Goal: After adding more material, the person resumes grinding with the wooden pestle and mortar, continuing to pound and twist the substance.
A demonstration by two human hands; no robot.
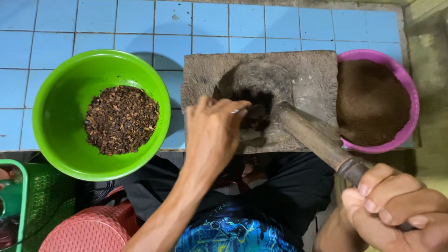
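Blue tiles (pixel 280 23) bare; left hand (pixel 212 133) pinches in mortar (pixel 261 100), right (pixel 396 205) grips pestle (pixel 312 137).

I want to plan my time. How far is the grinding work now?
Done: the pink bowl holds fine brown powder. In hand: the left hand reaches into the stone mortar, the right hand grips the pestle. Left: coarse brown pieces in the green bowl.

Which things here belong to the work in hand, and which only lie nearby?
In use: left hand, right hand, pestle, stone mortar, green bowl, pink bowl.
Lying about: green basket, red stool.
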